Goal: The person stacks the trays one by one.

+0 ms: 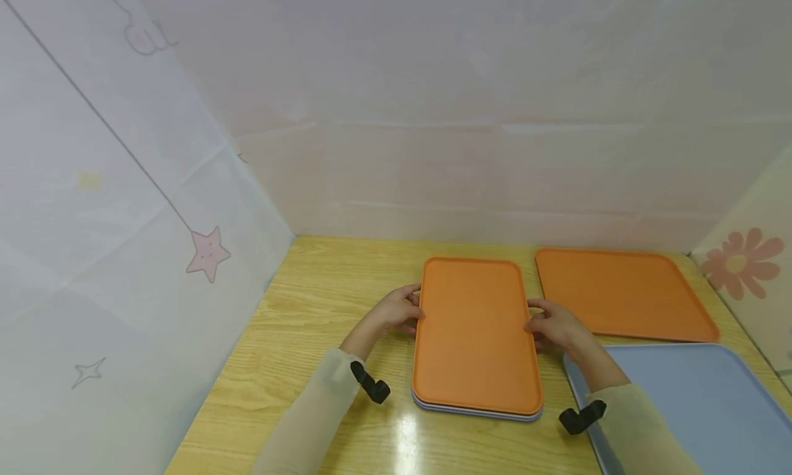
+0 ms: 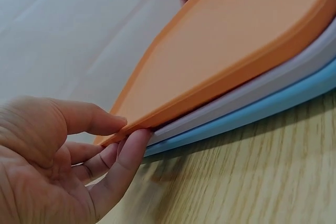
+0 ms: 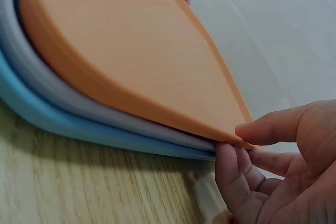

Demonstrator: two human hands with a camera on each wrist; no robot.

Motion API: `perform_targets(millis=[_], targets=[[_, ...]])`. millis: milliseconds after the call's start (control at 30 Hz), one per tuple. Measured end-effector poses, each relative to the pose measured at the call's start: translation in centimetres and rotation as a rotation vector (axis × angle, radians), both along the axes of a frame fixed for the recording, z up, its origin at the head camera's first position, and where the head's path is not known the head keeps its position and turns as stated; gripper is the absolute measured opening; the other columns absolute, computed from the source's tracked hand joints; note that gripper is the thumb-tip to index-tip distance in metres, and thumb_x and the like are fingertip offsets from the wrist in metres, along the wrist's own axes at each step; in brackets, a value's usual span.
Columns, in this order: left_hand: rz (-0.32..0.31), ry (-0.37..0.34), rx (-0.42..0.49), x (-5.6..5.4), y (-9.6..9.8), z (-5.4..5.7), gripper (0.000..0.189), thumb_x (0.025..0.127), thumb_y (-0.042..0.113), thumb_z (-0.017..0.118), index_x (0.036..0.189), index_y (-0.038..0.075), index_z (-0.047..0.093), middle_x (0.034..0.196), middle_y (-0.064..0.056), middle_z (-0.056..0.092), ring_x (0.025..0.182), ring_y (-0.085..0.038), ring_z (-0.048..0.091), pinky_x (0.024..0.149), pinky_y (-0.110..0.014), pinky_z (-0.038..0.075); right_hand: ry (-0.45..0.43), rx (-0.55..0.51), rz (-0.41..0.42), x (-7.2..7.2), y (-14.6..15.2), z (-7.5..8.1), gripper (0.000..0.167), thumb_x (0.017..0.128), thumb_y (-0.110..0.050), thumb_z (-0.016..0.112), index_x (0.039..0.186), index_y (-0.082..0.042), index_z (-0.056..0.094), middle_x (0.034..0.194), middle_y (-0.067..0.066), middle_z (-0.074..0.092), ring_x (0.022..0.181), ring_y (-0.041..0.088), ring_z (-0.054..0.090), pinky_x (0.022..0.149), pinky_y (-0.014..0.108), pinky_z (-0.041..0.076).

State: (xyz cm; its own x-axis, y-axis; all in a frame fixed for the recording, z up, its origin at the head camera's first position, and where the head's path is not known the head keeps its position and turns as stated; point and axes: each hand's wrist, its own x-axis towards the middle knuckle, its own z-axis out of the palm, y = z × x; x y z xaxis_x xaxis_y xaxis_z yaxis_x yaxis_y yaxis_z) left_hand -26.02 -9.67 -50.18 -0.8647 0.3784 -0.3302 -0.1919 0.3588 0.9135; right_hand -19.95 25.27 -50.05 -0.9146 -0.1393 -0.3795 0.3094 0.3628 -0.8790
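A small orange tray [image 1: 476,330] lies uppermost on a stack in the middle of the table. Under it are a pale lavender tray [image 2: 247,100] and a light blue tray [image 3: 79,132], mostly hidden, their rims showing in both wrist views. My left hand [image 1: 399,311] pinches the orange tray's left edge, thumb on the rim and fingers beneath. On the opposite long edge, my right hand [image 1: 557,326] pinches the same tray, its thumb also on top. In the left wrist view the orange rim stands slightly apart from the lavender one.
To the right, a larger orange tray [image 1: 625,293] lies by the back wall. A large blue tray [image 1: 693,399] is in front of it, partly under my right sleeve [image 1: 637,427]. Wood-grained table [image 1: 309,310] surrounds the stack, with printed sheets [image 1: 204,152] rising at the back and sides.
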Motion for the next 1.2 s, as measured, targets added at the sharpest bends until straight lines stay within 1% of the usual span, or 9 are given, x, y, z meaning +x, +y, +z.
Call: perform_targets(millis=[133,233,433,633,800,933,1067,1200], targets=[[0.004,-0.014,0.018,0.0,0.1,-0.2,0.075,0.091,0.000,0.068,0.158,0.007,0.033,0.109,-0.010,0.049,0.080,-0.018,0.061,0.064,-0.038,0.062,0.005,0.006,0.003,0.0,0.1,-0.1,0.073,0.093,-0.003,0.064,0.154,0.009,0.026,0.099,0.011,0.062,0.073,0.016,0.063,0.066,0.031,0.058],[0.008,-0.014,0.013,0.0,0.1,-0.2,0.074,0.092,0.000,0.068,0.157,0.006,0.035,0.108,-0.010,0.049,0.079,-0.018,0.060,0.064,-0.038,0.062,0.008,0.008,0.007,0.1,0.1,-0.2,0.072,0.093,-0.003,0.064,0.153,0.009,0.026,0.098,0.011,0.061,0.074,0.017,0.064,0.067,0.031,0.058],[-0.002,-0.009,-0.005,0.2,0.1,-0.3,0.072,0.092,0.000,0.067,0.156,0.005,0.035,0.111,-0.012,0.052,0.081,-0.020,0.065,0.070,-0.045,0.062,0.006,0.008,0.003,0.0,0.1,-0.4,0.071,0.094,-0.004,0.064,0.153,0.009,0.027,0.096,0.011,0.060,0.073,0.017,0.063,0.067,0.032,0.058],[-0.001,-0.019,-0.006,0.1,0.1,-0.6,0.073,0.091,-0.002,0.067,0.156,0.004,0.034,0.110,-0.012,0.051,0.081,-0.021,0.066,0.065,-0.042,0.062,-0.002,-0.032,0.003,0.1,0.6,-0.4,0.070,0.096,-0.007,0.063,0.153,0.009,0.026,0.099,0.012,0.062,0.076,0.018,0.063,0.069,0.034,0.058],[0.000,-0.023,-0.009,0.0,0.1,-0.7,0.073,0.091,-0.002,0.067,0.156,0.006,0.035,0.109,-0.010,0.049,0.080,-0.021,0.066,0.066,-0.042,0.063,0.018,-0.068,0.009,0.5,1.8,-0.2,0.066,0.099,-0.011,0.058,0.152,0.010,0.025,0.095,0.012,0.062,0.075,0.019,0.061,0.068,0.035,0.057],[0.002,-0.026,-0.006,0.1,0.1,-0.7,0.074,0.090,-0.002,0.067,0.156,0.006,0.034,0.108,-0.010,0.048,0.079,-0.021,0.066,0.066,-0.042,0.063,0.036,-0.070,0.003,1.0,3.0,0.2,0.063,0.100,-0.010,0.056,0.150,0.013,0.025,0.093,0.010,0.064,0.075,0.016,0.063,0.067,0.033,0.056],[0.004,-0.025,0.001,0.0,0.1,-0.8,0.075,0.090,-0.004,0.067,0.156,0.005,0.034,0.109,-0.011,0.048,0.079,-0.022,0.066,0.066,-0.042,0.063,0.035,-0.053,-0.017,1.6,4.3,0.6,0.063,0.102,-0.012,0.056,0.151,0.013,0.025,0.099,0.011,0.066,0.080,0.016,0.066,0.073,0.033,0.059],[0.005,-0.025,-0.007,0.1,0.1,-0.8,0.074,0.090,-0.003,0.067,0.156,0.005,0.033,0.111,-0.012,0.048,0.079,-0.022,0.066,0.066,-0.042,0.063,0.038,-0.009,-0.033,2.4,6.0,0.9,0.065,0.103,-0.016,0.056,0.152,0.013,0.025,0.107,0.011,0.067,0.087,0.017,0.069,0.078,0.032,0.060]])
